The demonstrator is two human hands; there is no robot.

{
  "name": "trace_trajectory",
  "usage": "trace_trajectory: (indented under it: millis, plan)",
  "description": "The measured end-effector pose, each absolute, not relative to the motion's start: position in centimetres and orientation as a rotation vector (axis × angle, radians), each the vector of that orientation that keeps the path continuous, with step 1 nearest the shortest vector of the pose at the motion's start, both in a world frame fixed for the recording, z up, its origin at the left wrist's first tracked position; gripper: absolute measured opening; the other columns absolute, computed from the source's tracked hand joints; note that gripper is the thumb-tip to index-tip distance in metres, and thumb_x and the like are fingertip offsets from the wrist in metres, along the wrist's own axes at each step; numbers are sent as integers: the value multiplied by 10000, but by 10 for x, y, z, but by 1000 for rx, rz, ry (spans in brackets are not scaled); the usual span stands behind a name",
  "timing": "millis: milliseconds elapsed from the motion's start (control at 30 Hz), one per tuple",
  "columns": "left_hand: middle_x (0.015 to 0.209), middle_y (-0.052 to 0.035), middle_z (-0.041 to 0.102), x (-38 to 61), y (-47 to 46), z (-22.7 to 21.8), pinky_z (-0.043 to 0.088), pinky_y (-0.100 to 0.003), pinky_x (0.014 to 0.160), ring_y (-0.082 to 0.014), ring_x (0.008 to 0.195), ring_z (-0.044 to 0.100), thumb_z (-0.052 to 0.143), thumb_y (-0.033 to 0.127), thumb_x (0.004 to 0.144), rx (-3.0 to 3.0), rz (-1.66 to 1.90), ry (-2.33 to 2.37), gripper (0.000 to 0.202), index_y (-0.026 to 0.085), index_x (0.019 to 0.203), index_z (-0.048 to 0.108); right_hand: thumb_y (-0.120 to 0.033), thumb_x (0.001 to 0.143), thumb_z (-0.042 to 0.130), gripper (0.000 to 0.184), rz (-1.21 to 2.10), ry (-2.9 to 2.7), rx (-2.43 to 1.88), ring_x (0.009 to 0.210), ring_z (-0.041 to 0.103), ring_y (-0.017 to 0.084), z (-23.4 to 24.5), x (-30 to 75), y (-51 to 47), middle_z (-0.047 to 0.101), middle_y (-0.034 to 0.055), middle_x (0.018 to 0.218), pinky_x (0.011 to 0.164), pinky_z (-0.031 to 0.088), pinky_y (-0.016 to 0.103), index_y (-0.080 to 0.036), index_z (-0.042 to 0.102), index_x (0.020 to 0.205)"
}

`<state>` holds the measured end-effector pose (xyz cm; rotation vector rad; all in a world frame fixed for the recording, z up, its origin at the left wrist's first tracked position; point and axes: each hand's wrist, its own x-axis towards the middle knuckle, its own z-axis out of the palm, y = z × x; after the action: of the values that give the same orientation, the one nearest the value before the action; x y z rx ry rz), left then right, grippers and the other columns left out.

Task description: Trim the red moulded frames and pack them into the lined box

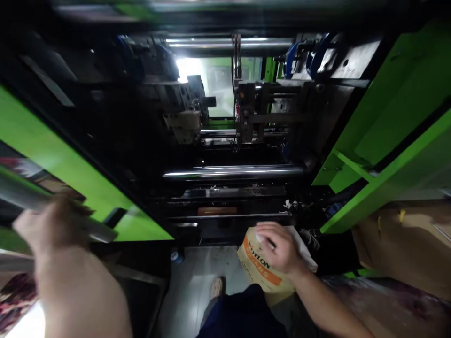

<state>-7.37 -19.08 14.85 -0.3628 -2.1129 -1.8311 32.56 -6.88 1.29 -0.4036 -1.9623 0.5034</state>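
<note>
There at 8 o'clock the left hand (54, 220) wraps its fingers round a grey bar (101, 230), its slim roundness seemingly suiting a full grip, while at 5 o'clock the right hand (280, 249) curls half-closed above the paper sack (262, 270), contents I can't tell.

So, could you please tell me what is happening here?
A person is at a green machine, with metal parts visible inside. The left hand, blurred, grips a grey bar at the left. The right hand, partly curled, is above a printed bag; it may hold something small and pale, but that is unclear.
</note>
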Motion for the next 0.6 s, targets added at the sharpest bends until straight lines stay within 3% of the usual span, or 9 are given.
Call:
trace_trajectory:
  millis: [100,167,233,300,333,400,433,500,600]
  plan:
    - [569,39,534,-36,-183,142,389,-248,457,-133,509,496,626,242,541,-418,-2103,-2112,178,162,701,628,-118,845,537,399,742,-1934,-331,1070,658,191,26,254,-98,689,58,1138,958,566,338,-220,619,1223]
    - [595,19,555,-3,-175,129,399,-262,478,-152,565,517,645,292,578,-723,-2056,-2226,153,173,668,611,-172,800,564,583,846,-1927,-294,1160,622,216,38,214,-108,626,80,1283,1025,536,362,-206,507,1380]
    - [733,-11,615,31,-170,119,499,-315,599,-196,707,587,616,374,689,-1199,-2005,-2193,203,190,773,630,-229,767,590,705,937,-1902,-260,1215,590,252,49,183,-113,573,106,1358,1060,511,393,-178,415,1447]
    - [886,-48,636,61,-170,116,557,-397,738,-249,868,619,574,387,766,-1610,-1821,-2168,245,208,922,630,-284,801,579,559,1050,-1787,-336,1066,655,244,53,168,-114,644,105,1216,925,575,356,-175,500,1344]
    - [1055,-87,637,73,-171,115,546,-464,880,-288,1043,602,574,384,790,-1833,-1695,-2096,293,212,1020,637,-312,825,570,427,1099,-1692,-426,911,678,221,53,167,-113,681,87,1064,786,597,320,-184,563,1233]
    - [1416,-137,495,88,-174,107,417,-562,1102,-341,1363,427,593,367,835,-2245,-1520,-1941,501,234,1316,545,-356,845,573,219,1104,-1480,-657,650,611,171,50,181,-109,643,36,785,559,531,267,-200,616,993]
    - [1515,-137,409,91,-177,98,350,-576,1159,-343,1439,342,595,366,855,-2447,-1455,-1893,582,249,1411,473,-367,828,595,197,1056,-1397,-751,602,572,159,48,193,-105,612,21,726,524,501,258,-198,611,927]
    - [1542,-131,408,88,-181,67,312,-552,1196,-323,1450,355,575,397,886,-2821,-1359,-1970,604,270,1460,433,-366,785,642,213,939,-1284,-880,608,561,152,43,223,-95,603,18,725,551,498,256,-183,606,886]
    - [1361,-101,613,71,-190,-4,414,-476,1136,-297,1286,556,570,464,876,-3195,-1099,-2581,480,301,1326,584,-429,731,714,320,808,-1107,-1066,534,539,144,44,266,-77,593,6,647,493,458,243,-162,601,865]
